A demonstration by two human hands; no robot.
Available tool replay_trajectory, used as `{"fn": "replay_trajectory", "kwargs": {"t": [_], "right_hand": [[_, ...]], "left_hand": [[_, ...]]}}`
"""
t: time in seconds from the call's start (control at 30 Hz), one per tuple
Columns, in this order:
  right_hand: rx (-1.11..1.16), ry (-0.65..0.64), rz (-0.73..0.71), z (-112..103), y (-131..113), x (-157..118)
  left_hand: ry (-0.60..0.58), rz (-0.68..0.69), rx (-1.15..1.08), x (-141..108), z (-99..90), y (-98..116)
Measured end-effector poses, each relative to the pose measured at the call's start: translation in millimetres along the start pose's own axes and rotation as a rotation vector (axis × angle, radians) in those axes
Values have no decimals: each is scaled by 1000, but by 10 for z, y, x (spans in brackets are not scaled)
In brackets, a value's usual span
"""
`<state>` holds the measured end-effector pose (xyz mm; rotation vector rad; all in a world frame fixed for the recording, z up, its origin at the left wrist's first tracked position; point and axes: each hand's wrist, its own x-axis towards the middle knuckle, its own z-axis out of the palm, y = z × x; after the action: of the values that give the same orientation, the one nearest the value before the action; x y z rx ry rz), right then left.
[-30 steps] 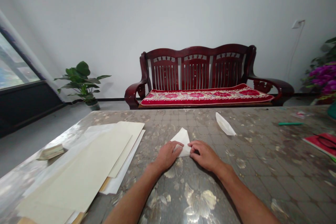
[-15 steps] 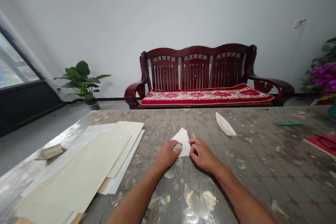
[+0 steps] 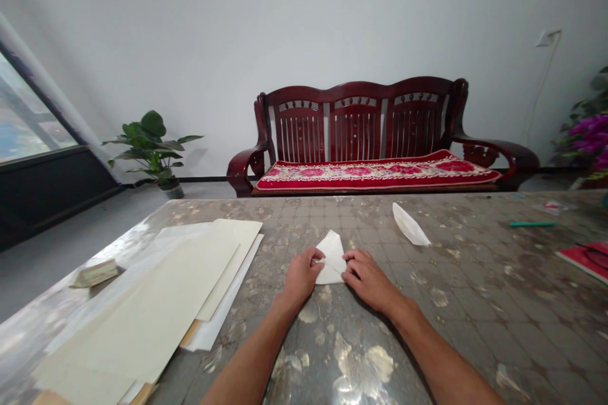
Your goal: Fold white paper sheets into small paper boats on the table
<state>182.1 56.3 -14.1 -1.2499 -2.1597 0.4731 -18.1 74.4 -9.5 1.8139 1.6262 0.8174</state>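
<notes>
A small folded piece of white paper (image 3: 332, 257) lies on the patterned table in front of me, its narrower end pointing away. My left hand (image 3: 304, 271) pinches its left edge between thumb and curled fingers. At the right edge, my right hand (image 3: 365, 275) holds the paper with its thumb and index finger. A crease or flap edge runs across the paper between the two hands. Beyond my right hand, a white folded paper shape like a small boat (image 3: 410, 225) rests on the table, touched by neither hand.
Large cream and white paper sheets (image 3: 156, 291) are piled at left, with a small stack of paper slips (image 3: 95, 273) beside them. At right lie a green pen (image 3: 532, 224) and a red book (image 3: 582, 261) with glasses on it. A wooden bench (image 3: 356, 133) stands behind the table (image 3: 456, 335).
My left hand has shifted slightly, and the flap by its thumb now lies flatter against the paper. My right thumb has moved onto the paper's edge. The view has turned a little.
</notes>
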Motion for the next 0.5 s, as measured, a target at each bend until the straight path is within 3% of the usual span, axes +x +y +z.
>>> {"fn": "replay_trajectory", "kwargs": {"t": [0.5], "right_hand": [[-39,75,-29,91,41,-1]], "left_hand": [[88,-65,-44,-4,39,-8]]}}
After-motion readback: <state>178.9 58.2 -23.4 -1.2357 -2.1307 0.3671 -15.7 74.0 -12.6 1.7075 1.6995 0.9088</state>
